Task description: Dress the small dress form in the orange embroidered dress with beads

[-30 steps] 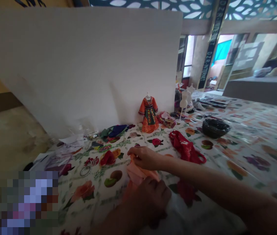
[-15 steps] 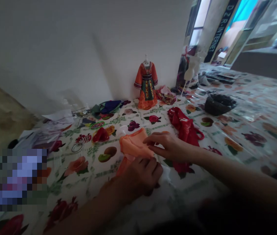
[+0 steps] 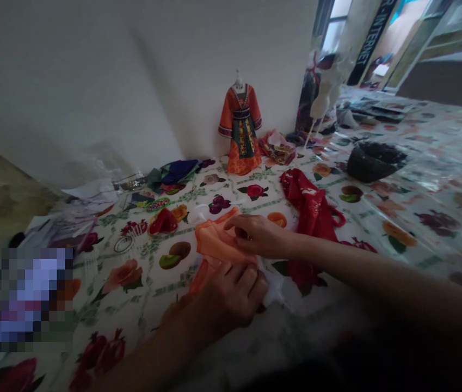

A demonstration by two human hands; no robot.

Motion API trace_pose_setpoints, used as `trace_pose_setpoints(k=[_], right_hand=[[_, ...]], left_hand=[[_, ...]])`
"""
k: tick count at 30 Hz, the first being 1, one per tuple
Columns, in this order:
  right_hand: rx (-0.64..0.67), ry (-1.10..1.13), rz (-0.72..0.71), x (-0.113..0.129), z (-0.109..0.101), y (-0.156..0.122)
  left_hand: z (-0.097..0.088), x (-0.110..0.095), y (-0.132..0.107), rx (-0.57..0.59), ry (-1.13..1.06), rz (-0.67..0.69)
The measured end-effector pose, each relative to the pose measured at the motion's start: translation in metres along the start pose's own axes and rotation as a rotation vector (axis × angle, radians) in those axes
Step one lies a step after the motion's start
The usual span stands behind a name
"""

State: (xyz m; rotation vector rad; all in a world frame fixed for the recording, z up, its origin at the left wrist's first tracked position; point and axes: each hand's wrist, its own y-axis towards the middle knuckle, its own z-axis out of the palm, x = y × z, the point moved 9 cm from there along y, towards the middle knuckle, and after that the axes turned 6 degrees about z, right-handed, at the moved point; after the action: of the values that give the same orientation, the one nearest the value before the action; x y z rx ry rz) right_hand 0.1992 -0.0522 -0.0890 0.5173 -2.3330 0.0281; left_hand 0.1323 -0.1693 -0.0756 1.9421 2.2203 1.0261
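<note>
A small orange doll garment [image 3: 213, 235] lies on the flowered tablecloth in front of me, with a pale translucent piece [image 3: 203, 210] showing at its top edge. My left hand [image 3: 234, 291] is closed on the garment's lower part, fingers curled under and the fingertips mostly hidden. From the right, my right hand [image 3: 257, 234] reaches over the garment's right side, its fingers bent and pinching the cloth. White, see-through material [image 3: 277, 291] shows beside my left hand. To the right of my hands lies a crumpled red shiny garment [image 3: 310, 204].
Against the wall stands a doll form in an orange and green dress [image 3: 241, 128]. Folded blue and green cloth [image 3: 177, 173], a red scrap [image 3: 162, 222] and papers [image 3: 87, 198] lie leftward. A black bowl-shaped bag [image 3: 371, 163] and a white mannequin [image 3: 321, 100] are to the right.
My right hand has shifted slightly left over the orange garment and its fingers have closed in. My left hand stays nearly in place. The camera view has tilted down a little.
</note>
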Motion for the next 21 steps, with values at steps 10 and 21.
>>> trace_pose_setpoints(k=[10,21], right_hand=[[-0.105,-0.198,0.096,-0.041,-0.030,-0.016],[0.104,-0.252,0.000,-0.002,-0.008,-0.018]], left_hand=[[0.005,0.001,0.000,-0.008,-0.006,-0.008],[0.003,0.006,0.005,0.049,-0.042,-0.026]])
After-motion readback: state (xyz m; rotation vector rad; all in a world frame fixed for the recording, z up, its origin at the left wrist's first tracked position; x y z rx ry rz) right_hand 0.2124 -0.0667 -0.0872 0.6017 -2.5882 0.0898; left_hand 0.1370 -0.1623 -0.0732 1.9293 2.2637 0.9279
